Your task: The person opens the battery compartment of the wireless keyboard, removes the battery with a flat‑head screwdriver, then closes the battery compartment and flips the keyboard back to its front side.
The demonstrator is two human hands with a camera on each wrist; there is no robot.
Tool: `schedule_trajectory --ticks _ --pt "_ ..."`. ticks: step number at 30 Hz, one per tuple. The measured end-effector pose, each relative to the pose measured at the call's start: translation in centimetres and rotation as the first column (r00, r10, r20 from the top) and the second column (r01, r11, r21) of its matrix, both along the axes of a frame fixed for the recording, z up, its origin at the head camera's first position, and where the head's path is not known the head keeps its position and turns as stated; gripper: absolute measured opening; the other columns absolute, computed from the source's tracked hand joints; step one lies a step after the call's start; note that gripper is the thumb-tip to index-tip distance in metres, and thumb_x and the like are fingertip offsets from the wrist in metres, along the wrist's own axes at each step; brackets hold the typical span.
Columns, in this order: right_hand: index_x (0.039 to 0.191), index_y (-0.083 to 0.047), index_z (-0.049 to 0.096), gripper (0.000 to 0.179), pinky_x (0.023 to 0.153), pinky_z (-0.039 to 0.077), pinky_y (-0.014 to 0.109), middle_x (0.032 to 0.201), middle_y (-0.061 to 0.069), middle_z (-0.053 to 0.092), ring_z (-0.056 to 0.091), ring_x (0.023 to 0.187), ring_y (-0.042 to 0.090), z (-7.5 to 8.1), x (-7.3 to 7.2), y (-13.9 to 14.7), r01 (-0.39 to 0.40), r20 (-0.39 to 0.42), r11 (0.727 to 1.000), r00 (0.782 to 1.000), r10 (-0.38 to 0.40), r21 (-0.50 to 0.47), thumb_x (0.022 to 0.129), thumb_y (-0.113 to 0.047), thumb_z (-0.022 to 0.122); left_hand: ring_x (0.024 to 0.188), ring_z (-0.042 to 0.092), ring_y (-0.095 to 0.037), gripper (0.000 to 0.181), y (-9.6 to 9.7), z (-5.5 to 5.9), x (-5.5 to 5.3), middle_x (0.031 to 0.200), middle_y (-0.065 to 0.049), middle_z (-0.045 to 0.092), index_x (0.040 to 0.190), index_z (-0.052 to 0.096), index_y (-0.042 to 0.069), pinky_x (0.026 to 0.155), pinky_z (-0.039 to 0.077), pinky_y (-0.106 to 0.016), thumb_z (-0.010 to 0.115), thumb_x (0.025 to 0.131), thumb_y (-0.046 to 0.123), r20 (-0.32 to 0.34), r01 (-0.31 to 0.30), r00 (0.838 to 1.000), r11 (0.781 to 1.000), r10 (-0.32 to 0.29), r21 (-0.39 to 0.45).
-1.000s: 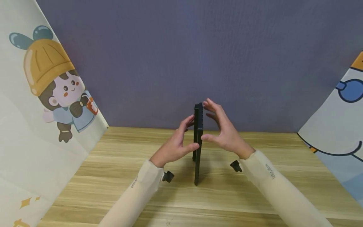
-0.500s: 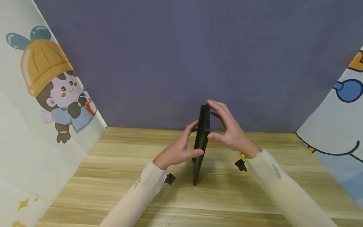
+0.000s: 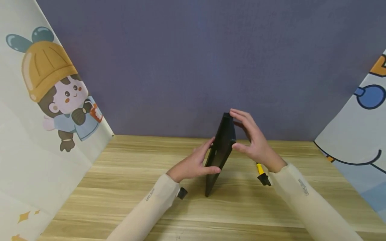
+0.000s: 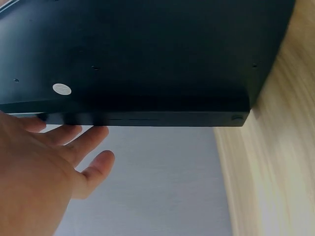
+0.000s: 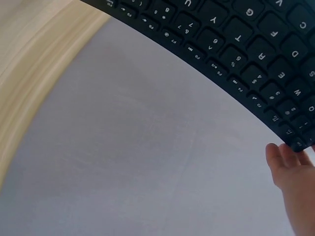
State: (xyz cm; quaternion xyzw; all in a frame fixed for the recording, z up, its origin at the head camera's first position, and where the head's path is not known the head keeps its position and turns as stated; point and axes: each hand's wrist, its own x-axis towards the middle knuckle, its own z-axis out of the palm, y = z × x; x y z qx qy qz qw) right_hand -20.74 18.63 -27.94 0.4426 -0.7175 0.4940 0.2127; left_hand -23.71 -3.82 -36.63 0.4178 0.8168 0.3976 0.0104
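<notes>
A black keyboard (image 3: 221, 147) stands on one short end on the table, its upper end leaning right. My left hand (image 3: 193, 164) holds it across its width from the left, thumb on the near long edge and fingertips at the far one. At the upper end my right hand (image 3: 256, 144) spans the two corners with thumb and fingers. The left wrist view has the smooth underside with a small white oval sticker (image 4: 62, 89) and fingertips against the thicker edge. Letter and number keys (image 5: 236, 54) face the right wrist view, where fingers touch one corner.
The wood-grain table (image 3: 144, 207) lies beneath. A grey-blue backdrop (image 3: 193, 60) rises behind it, with printed cartoon panels (image 3: 67, 90) on both sides. A small black part (image 3: 182, 193) is at the left wrist, a yellow-and-black one (image 3: 263, 177) at the right.
The keyboard has gone from nearly upright to leaning right, its lower end staying in place. My two hands have moved right with it, and the right fingertips now touch the top corner.
</notes>
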Motion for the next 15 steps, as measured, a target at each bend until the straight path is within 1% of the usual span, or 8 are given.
schedule_trajectory --ticks 2,5,8,12,15 --pt "0.135 0.019 0.033 0.091 0.101 0.025 0.058 0.142 0.030 0.027 0.028 0.128 0.043 0.4 0.6 -0.1 -0.005 -0.012 1.000 1.000 0.004 -0.024 0.084 -0.048 0.067 0.136 0.025 -0.014 0.103 0.0 -0.2 0.1 0.154 0.003 0.018 0.153 0.005 0.024 0.106 0.013 -0.060 0.056 0.078 0.071 0.007 -0.007 1.000 1.000 0.007 -0.025" --pt "0.134 0.020 0.033 0.090 0.104 0.026 0.052 0.141 0.032 0.027 0.028 0.128 0.044 0.4 1.0 0.3 0.004 -0.027 1.000 1.000 -0.005 -0.025 0.085 -0.047 0.067 0.137 0.023 -0.014 0.101 0.1 -0.4 0.2 0.154 0.002 0.018 0.153 0.006 0.022 0.106 0.014 -0.058 0.064 0.081 0.061 0.012 -0.001 1.000 0.999 0.002 -0.048" --pt "0.134 0.021 0.032 0.089 0.105 0.026 0.048 0.141 0.033 0.028 0.028 0.127 0.045 0.3 1.2 0.9 0.003 -0.037 1.000 0.999 -0.004 -0.014 0.086 -0.045 0.066 0.137 0.023 -0.015 0.100 0.2 -0.8 0.2 0.154 0.002 0.018 0.153 0.005 0.023 0.107 0.019 -0.053 0.068 0.081 0.052 0.018 0.011 1.000 0.998 -0.010 -0.070" --pt "0.134 0.021 0.032 0.085 0.107 0.025 0.044 0.141 0.033 0.027 0.028 0.128 0.045 0.4 1.5 2.0 -0.022 -0.027 1.000 0.999 0.022 -0.003 0.086 -0.038 0.069 0.138 0.021 -0.017 0.103 0.4 -1.6 0.2 0.154 0.000 0.016 0.153 0.004 0.026 0.106 0.027 -0.045 0.069 0.079 0.056 0.023 0.018 1.000 0.995 -0.016 -0.097" --pt "0.136 0.020 0.031 0.080 0.108 0.024 0.040 0.142 0.032 0.027 0.028 0.129 0.043 0.4 1.7 2.9 -0.037 -0.007 0.999 0.999 0.037 0.016 0.087 -0.030 0.070 0.139 0.017 -0.019 0.106 0.4 -2.2 0.3 0.155 -0.003 0.013 0.153 0.003 0.027 0.106 0.027 -0.046 0.068 0.077 0.061 0.029 0.007 1.000 0.991 -0.003 -0.130"
